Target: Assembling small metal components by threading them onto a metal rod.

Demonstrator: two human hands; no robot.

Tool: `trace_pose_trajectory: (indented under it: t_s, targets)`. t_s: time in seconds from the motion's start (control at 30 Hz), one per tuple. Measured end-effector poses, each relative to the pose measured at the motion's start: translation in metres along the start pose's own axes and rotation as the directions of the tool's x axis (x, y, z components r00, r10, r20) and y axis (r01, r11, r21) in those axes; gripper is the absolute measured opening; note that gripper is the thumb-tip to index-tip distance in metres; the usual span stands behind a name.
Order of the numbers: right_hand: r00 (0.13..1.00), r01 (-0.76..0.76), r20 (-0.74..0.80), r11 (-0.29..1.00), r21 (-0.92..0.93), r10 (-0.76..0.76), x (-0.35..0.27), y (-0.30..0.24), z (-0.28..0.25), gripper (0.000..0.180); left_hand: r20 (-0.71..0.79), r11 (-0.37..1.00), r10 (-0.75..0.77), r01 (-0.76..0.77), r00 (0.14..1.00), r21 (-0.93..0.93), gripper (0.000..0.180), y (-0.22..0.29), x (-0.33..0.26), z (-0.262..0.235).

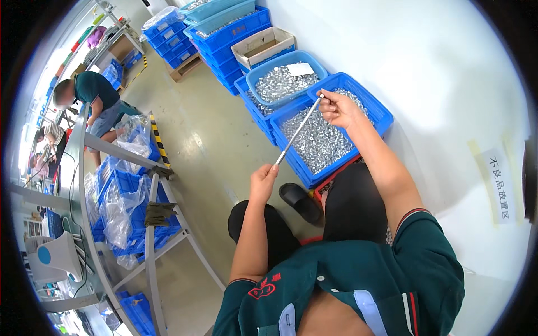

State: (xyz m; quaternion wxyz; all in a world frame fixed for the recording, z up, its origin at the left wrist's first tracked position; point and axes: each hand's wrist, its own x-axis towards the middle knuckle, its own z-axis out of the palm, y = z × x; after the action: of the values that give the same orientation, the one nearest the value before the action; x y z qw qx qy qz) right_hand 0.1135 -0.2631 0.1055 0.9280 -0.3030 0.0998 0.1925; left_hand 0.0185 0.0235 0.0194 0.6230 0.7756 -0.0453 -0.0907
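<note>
A thin, straight metal rod point(298, 130) slants between my two hands. My left hand point(263, 182) is closed round its lower end, out in front of my knee. At the upper end, my right hand point(338, 108) pinches at the tip, where a small shiny metal piece point(321, 96) shows; its exact kind is too small to tell. Beneath the rod and my right hand is a blue plastic crate point(383, 117), filled with many small silvery metal parts point(320, 143).
Beyond the crate stand a light-blue basin point(320, 66) of metal parts, an open cardboard box point(263, 35) and stacked blue crates point(224, 59). A metal-legged workbench point(120, 147) runs along the left, near plastic-wrapped crates point(131, 213). A co-worker point(98, 92) bends over it. White wall on the right.
</note>
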Motion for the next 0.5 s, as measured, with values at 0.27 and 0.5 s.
trace_pose_trajectory:
  t_s: [0.27, 0.5]
  targets:
    - [1.000, -0.007, 0.018, 0.973, -0.230, 0.011, 0.000, -0.006, 0.007, 0.014, -0.007, 1.000, 0.013, -0.013, 1.000, 0.010, 0.032, 0.006, -0.001, 0.000]
    - [0.976, 0.207, 0.111, 0.952, -0.227, -0.186, 0.004, 0.010, 0.026, 0.014, 0.123, 0.957, -0.165, 0.189, 0.979, -0.222, 0.029, 0.011, 0.001, -0.002]
